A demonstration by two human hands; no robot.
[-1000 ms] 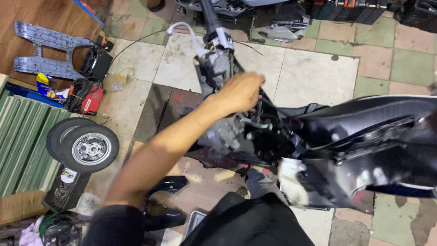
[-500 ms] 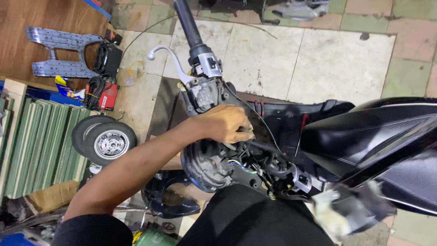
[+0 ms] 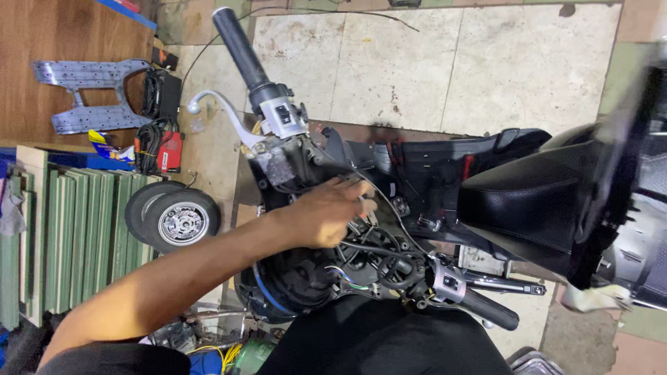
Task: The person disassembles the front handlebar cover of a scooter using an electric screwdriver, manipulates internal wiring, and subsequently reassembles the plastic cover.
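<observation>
While the left hand point(image 3: 326, 212) rests with loosely curled fingers on the exposed wiring point(image 3: 368, 253) between the scooter's handlebars point(image 3: 243, 55), a careless tug could unplug or fray a wire

Matt textured black seat point(image 3: 535, 201), shiny metal brake lever point(image 3: 226, 114), worn stone floor tiles point(image 3: 500, 62).

cables point(image 3: 375, 253) crowd hand point(image 3: 326, 212) (tight), tiled floor point(image 3: 417, 69) open
</observation>
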